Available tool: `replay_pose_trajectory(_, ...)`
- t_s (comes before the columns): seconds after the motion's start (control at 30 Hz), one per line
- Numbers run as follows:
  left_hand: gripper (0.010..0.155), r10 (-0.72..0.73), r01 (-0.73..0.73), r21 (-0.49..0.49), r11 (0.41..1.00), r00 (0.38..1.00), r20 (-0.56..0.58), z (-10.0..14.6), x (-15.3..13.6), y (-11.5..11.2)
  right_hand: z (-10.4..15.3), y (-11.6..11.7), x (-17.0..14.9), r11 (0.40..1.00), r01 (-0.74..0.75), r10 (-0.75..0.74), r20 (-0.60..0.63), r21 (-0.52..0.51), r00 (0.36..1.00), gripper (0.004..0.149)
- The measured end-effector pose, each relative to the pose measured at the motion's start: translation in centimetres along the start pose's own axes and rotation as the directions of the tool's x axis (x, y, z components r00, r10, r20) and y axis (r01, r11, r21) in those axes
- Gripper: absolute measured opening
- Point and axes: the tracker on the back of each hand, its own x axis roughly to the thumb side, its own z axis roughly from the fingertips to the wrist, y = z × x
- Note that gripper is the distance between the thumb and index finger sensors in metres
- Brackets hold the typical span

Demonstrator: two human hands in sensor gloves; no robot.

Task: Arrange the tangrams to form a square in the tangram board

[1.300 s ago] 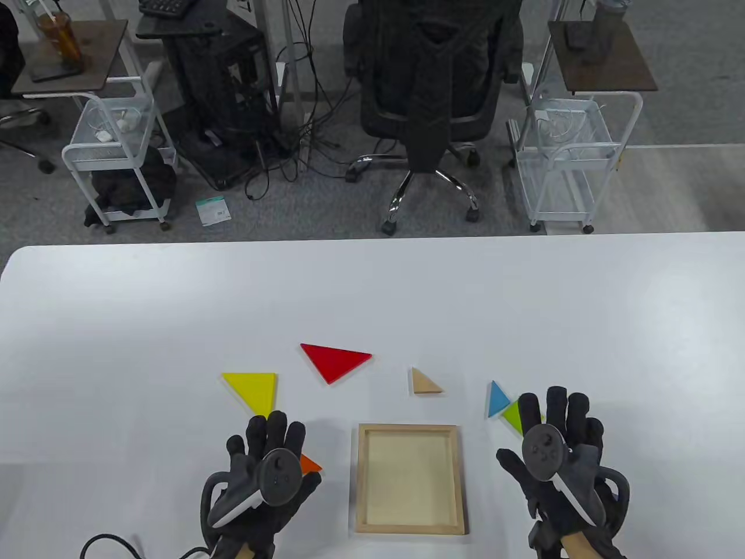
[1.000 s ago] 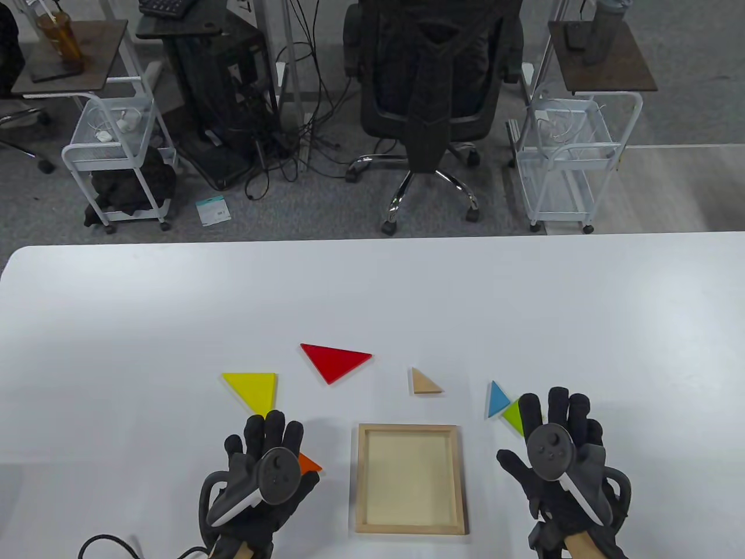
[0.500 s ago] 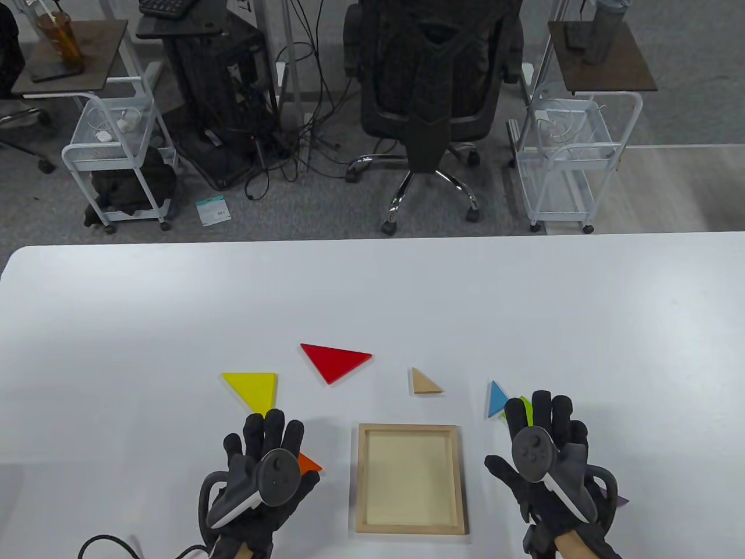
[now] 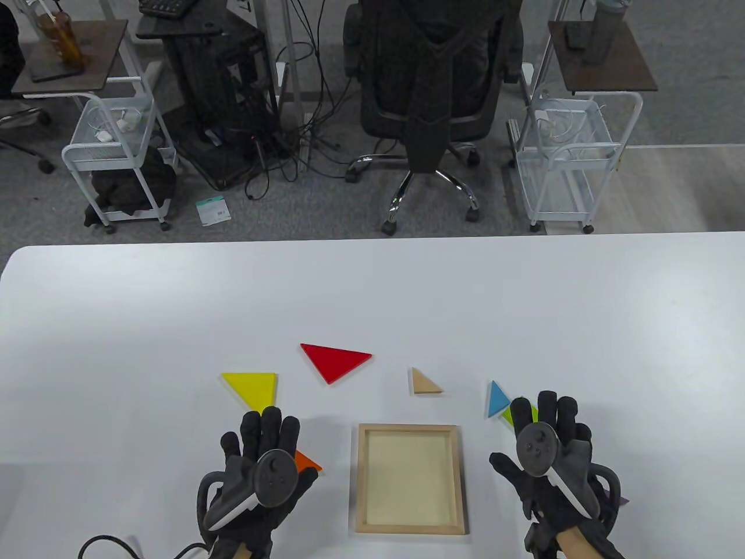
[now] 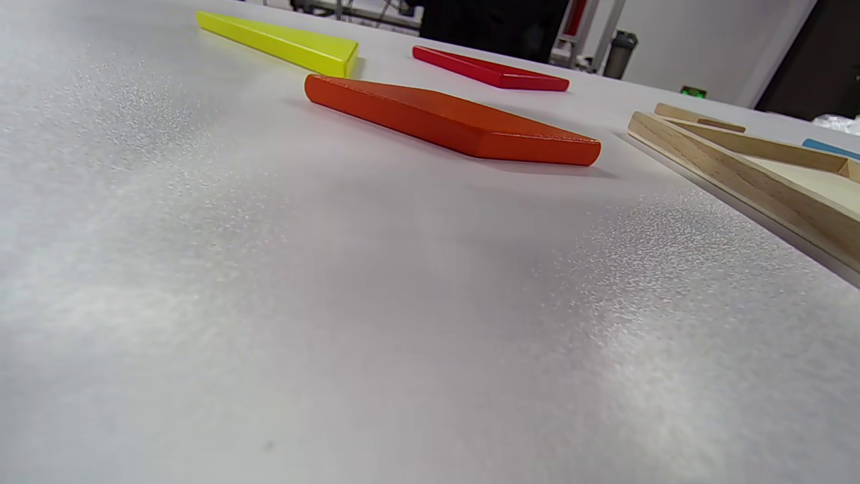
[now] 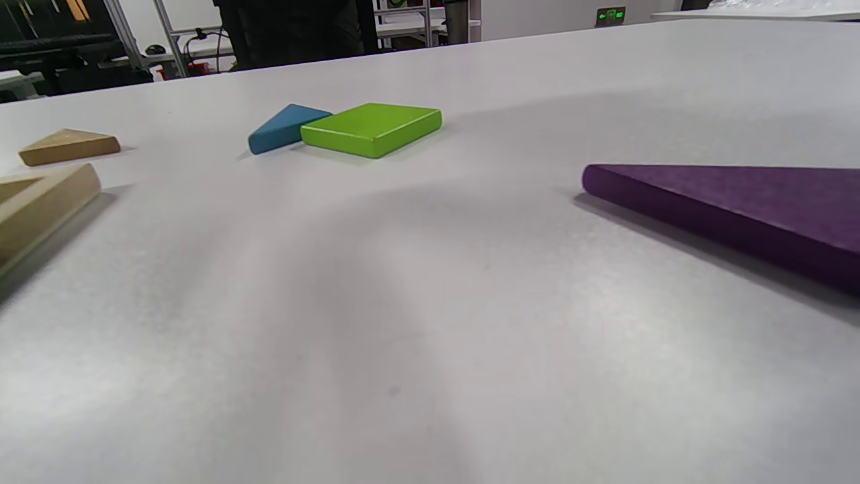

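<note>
The wooden tangram board (image 4: 411,527) lies empty near the table's front edge, between my hands. Beyond it lie a red triangle (image 4: 336,360), a yellow triangle (image 4: 253,386) and a small wooden triangle (image 4: 425,382). My left hand (image 4: 263,441) hovers flat with straight fingers over the orange piece (image 4: 307,462), (image 5: 450,121). My right hand (image 4: 550,428) hovers with spread fingers, partly covering the green square (image 4: 514,414), (image 6: 371,128). A blue triangle (image 4: 497,399) touches the green square. A purple piece (image 6: 739,208) lies by my right wrist. Neither hand holds anything.
The white table (image 4: 372,291) reaches far back and to both sides. An office chair (image 4: 430,105) and two white wire carts (image 4: 116,157), (image 4: 573,157) stand on the floor beyond its far edge. A black cable (image 4: 110,544) trails from my left wrist.
My right hand drifted left and a little back, then eased right again, staying over the green square. My left hand shifted slightly forward and left. No piece has moved.
</note>
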Motion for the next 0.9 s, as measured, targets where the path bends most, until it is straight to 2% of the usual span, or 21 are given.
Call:
replay_pose_trajectory(0.1,0.077,-0.002,0.002,0.001,1.0,1.0,-0.002,0.0,-0.1,0.1,-0.1,0.0,-0.2,1.0,0.011,-0.011,-0.003,0.008,1.0,0.089)
replay_pose_trajectory(0.23,0.079,-0.005,0.005,0.057,0.998,1.0,0.009,-0.9,-0.1,1.9,0.0,-0.2,-0.3,1.0,0.026,-0.026,-0.005,0.001,1.0,0.089)
replay_pose_trajectory(0.3,0.081,-0.027,0.022,0.099,0.995,0.998,0.051,-2.4,0.7,3.8,0.0,-0.4,-0.4,0.999,0.046,-0.046,0.0,0.002,0.999,0.089)
replay_pose_trajectory(0.43,0.088,-0.16,0.149,0.089,0.985,0.979,0.125,-6.3,3.1,7.0,0.0,-0.6,-0.6,0.998,0.063,-0.063,0.003,0.006,0.998,0.089)
replay_pose_trajectory(0.5,0.091,-0.252,0.247,0.049,0.968,0.955,0.156,-9.4,4.4,8.3,0.0,-0.8,-0.8,0.997,0.079,-0.079,0.008,0.005,0.997,0.089)
replay_pose_trajectory(0.63,0.096,-0.354,0.372,-0.107,0.922,0.922,0.157,-14.9,5.2,8.4,0.2,-1.0,-0.9,0.996,0.091,-0.091,0.013,-0.002,0.996,0.089)
replay_pose_trajectory(0.73,0.099,-0.32,0.335,-0.236,0.912,0.942,0.1,-18.1,4.4,7.8,0.2,-1.1,-0.9,0.995,0.099,-0.098,0.019,-0.01,0.995,0.089)
replay_pose_trajectory(0.8,0.1,-0.293,0.3,-0.279,0.912,0.954,0.07,-19.8,3.6,7.4,0.2,-1.1,-0.8,0.995,0.096,-0.096,0.021,-0.012,0.995,0.089)
replay_pose_trajectory(0.9,0.099,-0.275,0.268,-0.35,0.897,0.961,0.03,-21.1,3.0,7.1,0.2,-1.2,-0.9,0.995,0.099,-0.099,0.02,-0.014,0.995,0.089)
